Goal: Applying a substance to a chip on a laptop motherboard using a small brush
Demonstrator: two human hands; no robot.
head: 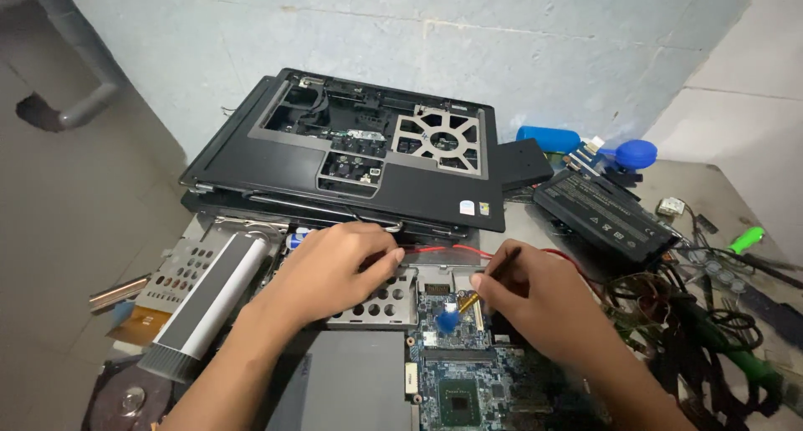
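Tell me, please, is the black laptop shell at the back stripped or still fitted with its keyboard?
Stripped: the black laptop shell shows open bays and a bare metal fan frame where a keyboard would sit.

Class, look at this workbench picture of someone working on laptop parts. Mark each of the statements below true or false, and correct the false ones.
1. The right hand holds a thin tool whose tip meets the blue circuit board. True.
2. The left hand holds a green screwdriver. False: it rests on a perforated metal plate; the green-handled tool lies far off to the right.
3. A stripped laptop chassis leans behind the hands. True.
4. The black battery pack lies left of the chassis. False: it lies to the right of it.
5. A red wire runs between the two hands. True.
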